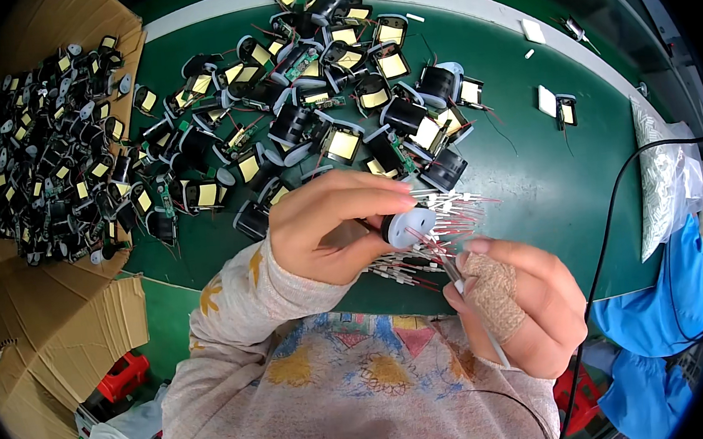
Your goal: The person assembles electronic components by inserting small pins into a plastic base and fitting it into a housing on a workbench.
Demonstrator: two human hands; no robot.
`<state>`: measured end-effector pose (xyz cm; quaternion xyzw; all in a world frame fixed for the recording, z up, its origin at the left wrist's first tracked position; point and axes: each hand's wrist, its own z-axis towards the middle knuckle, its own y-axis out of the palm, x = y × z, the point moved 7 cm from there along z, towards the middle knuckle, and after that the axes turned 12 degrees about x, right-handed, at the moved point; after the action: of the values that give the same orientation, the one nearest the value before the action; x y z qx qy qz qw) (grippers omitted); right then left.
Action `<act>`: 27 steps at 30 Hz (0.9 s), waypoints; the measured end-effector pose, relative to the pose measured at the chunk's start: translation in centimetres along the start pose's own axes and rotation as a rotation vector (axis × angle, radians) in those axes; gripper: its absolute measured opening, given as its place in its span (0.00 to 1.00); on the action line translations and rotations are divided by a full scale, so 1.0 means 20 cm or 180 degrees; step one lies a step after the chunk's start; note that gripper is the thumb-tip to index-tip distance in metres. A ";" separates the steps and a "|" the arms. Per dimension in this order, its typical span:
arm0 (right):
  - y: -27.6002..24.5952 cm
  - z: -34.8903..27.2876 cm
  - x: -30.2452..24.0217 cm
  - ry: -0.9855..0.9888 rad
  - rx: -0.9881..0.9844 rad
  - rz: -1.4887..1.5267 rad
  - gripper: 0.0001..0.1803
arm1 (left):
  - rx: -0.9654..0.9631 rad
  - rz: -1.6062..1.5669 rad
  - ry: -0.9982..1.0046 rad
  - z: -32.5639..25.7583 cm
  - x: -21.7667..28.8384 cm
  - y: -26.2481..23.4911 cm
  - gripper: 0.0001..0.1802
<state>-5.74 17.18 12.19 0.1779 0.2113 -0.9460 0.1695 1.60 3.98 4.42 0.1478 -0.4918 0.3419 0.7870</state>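
Observation:
My left hand (327, 230) grips a small black housing between thumb and fingers, its light grey round end cap (409, 226) turned to the right. In my right hand (530, 304) is a slim metal tool, apparently tweezers (489, 343), with its tip close to thin red wires by the cap. A tan wrap (493, 295) covers a finger of that hand. Beneath both hands lies a bunch of red wire leads with white connectors (455, 206). Whether the tip pinches a wire is too small to tell.
Many similar black housings with yellow pads (343, 143) are heaped on the green table (528, 229). A cardboard box (65, 286) at the left holds more. At the right are a clear bag of white parts (658, 184), a black cable (605, 235) and blue cloth (659, 293).

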 end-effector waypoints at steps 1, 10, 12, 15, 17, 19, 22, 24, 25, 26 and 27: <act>0.00 0.00 0.00 -0.0011 -0.0003 0.0006 0.09 | -0.0011 0.0011 0.0003 0.00 0.00 0.00 0.17; 0.04 -0.01 0.05 0.0206 -0.0016 0.0110 0.07 | 0.0019 0.0168 0.0532 0.01 0.02 0.00 0.23; 0.06 -0.02 0.12 0.0693 -0.0148 0.0238 0.08 | -0.0084 0.0356 0.0822 0.01 0.06 0.01 0.24; 0.07 -0.05 0.19 0.1094 -0.0277 0.0347 0.11 | -0.0033 0.0554 0.0577 0.02 0.07 0.01 0.21; 0.07 -0.05 0.20 0.1077 -0.0349 0.0167 0.11 | 0.0425 0.0137 -0.0164 0.02 0.00 -0.03 0.18; 0.07 -0.06 0.19 0.1044 -0.0313 0.0070 0.11 | 0.0339 0.0287 0.0080 0.03 0.00 -0.03 0.16; 0.07 -0.06 0.16 0.0799 -0.0300 -0.0247 0.14 | 0.0175 0.0331 0.0167 0.03 0.00 -0.02 0.16; 0.09 -0.06 0.14 0.0585 -0.0322 -0.0469 0.16 | 0.0160 0.0402 0.0172 0.02 0.00 -0.02 0.15; 0.10 -0.07 0.12 0.0419 -0.0255 -0.0540 0.18 | 0.0158 0.0398 0.0172 0.02 0.00 -0.02 0.15; 0.10 -0.07 0.10 0.0252 -0.0188 -0.0613 0.20 | 0.0125 0.0427 0.0056 0.01 0.00 -0.02 0.15; 0.10 -0.07 0.10 0.0251 -0.0188 -0.0609 0.20 | 0.0097 0.0466 -0.0061 0.01 -0.01 -0.02 0.15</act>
<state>-6.43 15.63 9.53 0.1889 0.2617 -0.9435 0.0752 1.81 3.52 4.43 0.1267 -0.5036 0.4046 0.7528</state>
